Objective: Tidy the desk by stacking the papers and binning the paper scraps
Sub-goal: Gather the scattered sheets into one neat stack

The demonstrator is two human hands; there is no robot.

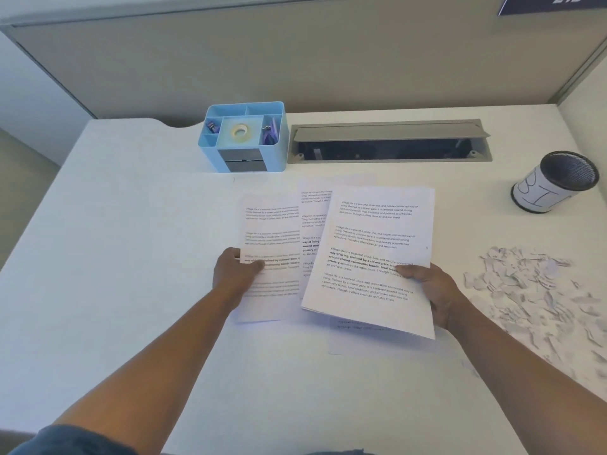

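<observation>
Head view: right hand point(433, 290) pinches top sheet point(374, 257) mid-desk, raised over loose sheets; left hand point(235, 274) pinches left sheet point(269, 257). Scraps point(538, 290) lie right, bin point(558, 182) beyond. Advice: square edges before stacking.

Right hand point(433, 290) grips a printed sheet point(371, 257); left hand point(235, 274) pinches another sheet point(269, 244).

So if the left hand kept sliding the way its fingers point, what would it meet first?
The left hand, pinching the left sheet, points right, so it would probably first meet the middle sheet, then the sheets in the right hand; depth is unclear.
</observation>
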